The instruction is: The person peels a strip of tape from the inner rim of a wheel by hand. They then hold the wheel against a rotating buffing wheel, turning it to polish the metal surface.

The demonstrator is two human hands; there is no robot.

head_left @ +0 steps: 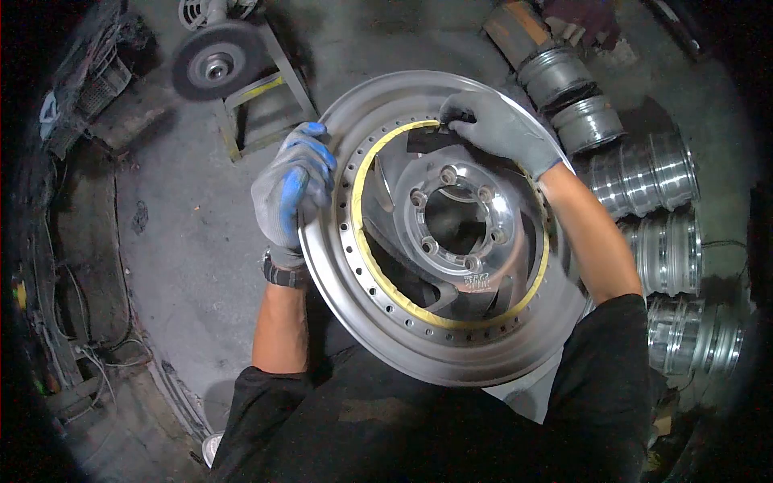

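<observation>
the wheel rim [419,354] is held in front of the dark-clothed body, its open face turned up toward the head, and its left outer edge is gripped by the gloved left hand [296,189], whose fingers are curled over the lip. at the upper inner edge of the wheel rim, the visible end of the yellow tape [357,201] is met by the bent fingertips of the gloved right hand [483,125]; whether the tape is pinched there or only pressed cannot be told. that end is found just to the left of the right fingertips, with its long axis laid nearly level, left to right, along the upper inner edge. from there the strip is curved down the left inner edge, around the bottom and up the right side, inside the row of small holes [390,309]. the upper right stretch of the inner edge is largely covered by the right hand and forearm, so the tape cannot be traced there. of the 2 hands, the right is placed nearer this end, while the left is kept apart from the tape, at the outer lip.
</observation>
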